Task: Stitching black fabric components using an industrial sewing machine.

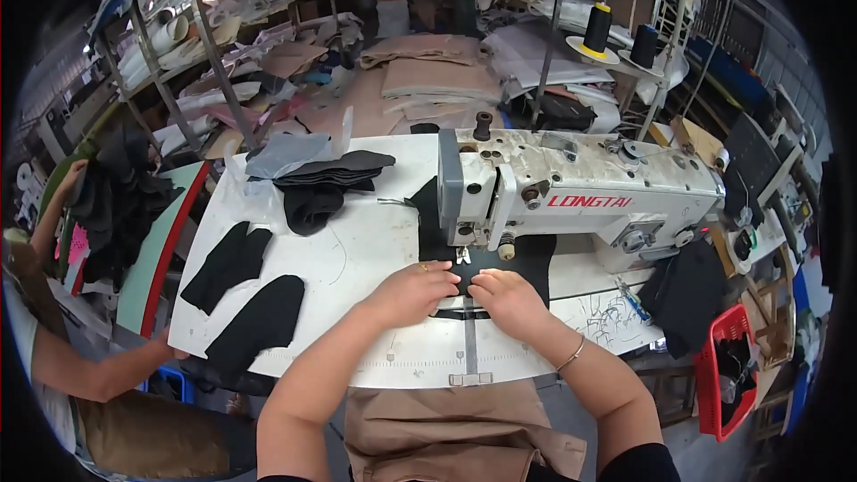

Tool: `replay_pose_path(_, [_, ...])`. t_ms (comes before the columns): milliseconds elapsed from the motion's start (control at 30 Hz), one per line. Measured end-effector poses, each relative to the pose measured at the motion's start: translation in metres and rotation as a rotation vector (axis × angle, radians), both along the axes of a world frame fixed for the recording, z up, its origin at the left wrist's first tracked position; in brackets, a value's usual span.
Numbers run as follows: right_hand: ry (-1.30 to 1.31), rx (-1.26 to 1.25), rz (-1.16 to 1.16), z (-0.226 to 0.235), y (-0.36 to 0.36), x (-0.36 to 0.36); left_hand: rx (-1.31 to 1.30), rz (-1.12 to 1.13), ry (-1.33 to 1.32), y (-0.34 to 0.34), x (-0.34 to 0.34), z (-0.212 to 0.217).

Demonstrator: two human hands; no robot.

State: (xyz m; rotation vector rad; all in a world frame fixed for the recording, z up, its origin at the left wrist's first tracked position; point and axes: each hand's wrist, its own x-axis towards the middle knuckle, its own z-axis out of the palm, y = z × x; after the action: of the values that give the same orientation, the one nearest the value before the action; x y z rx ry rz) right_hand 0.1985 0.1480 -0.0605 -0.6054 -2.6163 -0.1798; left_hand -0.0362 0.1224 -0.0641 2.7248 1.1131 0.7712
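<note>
A piece of black fabric [530, 266] lies under the needle area of a white sewing machine [585, 170]. Just to the left of the presser foot [462, 255], my left hand [413, 293] presses its bent fingers onto the cloth. My right hand [512, 302] holds the same fabric down on the other side, fingers together and thumb tucked in. Both sets of fingertips almost meet in front of the foot. Any fold or seam beneath them is hidden.
Cut black pieces [259, 326] and a dark fabric stack [335, 170] with a plastic bag lie on the table's left. Snips [634, 301] rest at right, above a red basket [721, 375]. A co-worker's arm [107, 366] reaches to the left table edge.
</note>
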Motion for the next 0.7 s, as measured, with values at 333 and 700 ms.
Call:
replay_pose_path(333, [0.041,-0.008,-0.036,-0.001,0.003,-0.002,0.028,0.072,0.032,0.003,-0.004,-0.011])
replay_pose_path(700, [0.105,-0.026,-0.064,-0.002,0.006,0.0,0.189,0.173,0.149,0.0,0.015,0.003])
